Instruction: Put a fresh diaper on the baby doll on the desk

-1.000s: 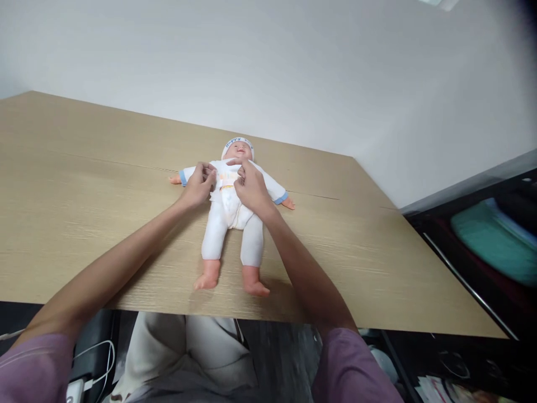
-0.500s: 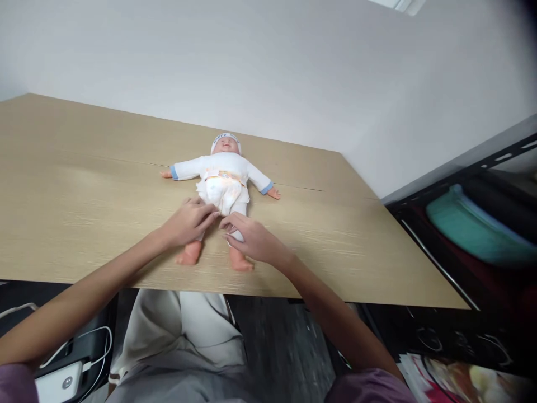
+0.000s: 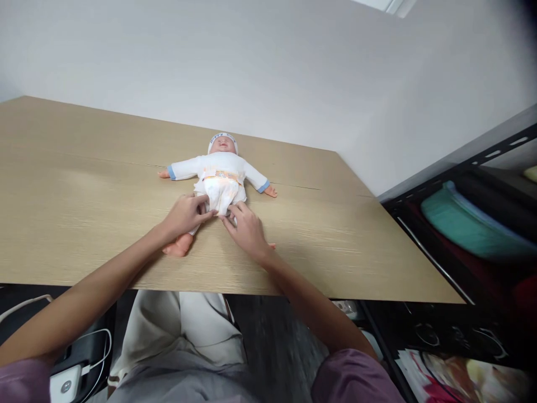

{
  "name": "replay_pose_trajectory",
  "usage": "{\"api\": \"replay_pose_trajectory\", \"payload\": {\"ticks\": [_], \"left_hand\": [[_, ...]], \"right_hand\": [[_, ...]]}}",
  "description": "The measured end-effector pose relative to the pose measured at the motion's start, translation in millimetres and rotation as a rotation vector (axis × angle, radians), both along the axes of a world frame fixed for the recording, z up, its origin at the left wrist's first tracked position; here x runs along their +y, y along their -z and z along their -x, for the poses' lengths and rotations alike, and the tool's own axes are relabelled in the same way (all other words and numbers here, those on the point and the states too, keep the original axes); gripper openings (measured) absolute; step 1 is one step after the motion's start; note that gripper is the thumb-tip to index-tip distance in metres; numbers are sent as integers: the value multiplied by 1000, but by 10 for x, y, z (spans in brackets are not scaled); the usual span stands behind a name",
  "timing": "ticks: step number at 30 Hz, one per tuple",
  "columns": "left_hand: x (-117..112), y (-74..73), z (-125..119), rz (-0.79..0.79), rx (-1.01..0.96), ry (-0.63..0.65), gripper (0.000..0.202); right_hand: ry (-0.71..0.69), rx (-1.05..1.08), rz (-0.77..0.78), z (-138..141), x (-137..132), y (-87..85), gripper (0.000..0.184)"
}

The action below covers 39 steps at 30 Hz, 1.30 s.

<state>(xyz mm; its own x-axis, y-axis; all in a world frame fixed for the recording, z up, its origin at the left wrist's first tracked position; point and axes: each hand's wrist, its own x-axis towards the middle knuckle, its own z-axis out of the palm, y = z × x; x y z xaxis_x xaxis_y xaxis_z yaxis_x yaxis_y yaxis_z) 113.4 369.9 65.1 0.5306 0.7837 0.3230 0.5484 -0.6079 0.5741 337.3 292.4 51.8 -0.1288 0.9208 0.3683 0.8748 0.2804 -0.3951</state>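
Note:
A baby doll (image 3: 223,162) in a white outfit with blue cuffs and a printed headband lies on its back, head away from me, arms spread. Around its hips sits a white diaper (image 3: 221,190) with an orange-patterned waistband. My left hand (image 3: 188,214) pinches the diaper's edge at the doll's left-of-view leg. On the other side, my right hand (image 3: 246,226) has its fingers closed on the diaper's lower edge between the legs. One doll foot (image 3: 179,246) shows beside my left wrist; the other is mostly behind my right forearm.
The doll rests on a wooden table (image 3: 104,224) that meets a pale wall (image 3: 210,61). To the right stands a black shelf rack (image 3: 436,280) holding a teal item (image 3: 465,221). Below left lies a white power bank (image 3: 66,385) with a cable.
My right hand has moved up to the diaper's lower edge, and my left hand has shifted slightly upward too. The doll's legs are spread wider apart.

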Motion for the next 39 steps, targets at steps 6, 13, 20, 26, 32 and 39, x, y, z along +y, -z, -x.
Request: {"api": "replay_pose_trajectory", "payload": {"ticks": [6, 13, 20, 26, 32, 39], "left_hand": [[-25, 1, 29, -70, -88, 82, 27], [4, -12, 28, -42, -133, 136, 27], [63, 73, 45, 147, -221, 35, 35], [83, 196, 13, 281, -498, -141, 63], [25, 155, 30, 330, -441, -131, 49], [64, 13, 72, 394, -295, -45, 45]], "right_hand": [[-13, 52, -79, -6, -53, 55, 16], [-69, 40, -74, -4, -72, 53, 27], [16, 191, -56, 9, -21, 114, 38], [109, 424, -135, -85, 33, 127, 34], [159, 341, -62, -101, -13, 71, 26], [168, 317, -34, -113, -22, -10, 23]]}}
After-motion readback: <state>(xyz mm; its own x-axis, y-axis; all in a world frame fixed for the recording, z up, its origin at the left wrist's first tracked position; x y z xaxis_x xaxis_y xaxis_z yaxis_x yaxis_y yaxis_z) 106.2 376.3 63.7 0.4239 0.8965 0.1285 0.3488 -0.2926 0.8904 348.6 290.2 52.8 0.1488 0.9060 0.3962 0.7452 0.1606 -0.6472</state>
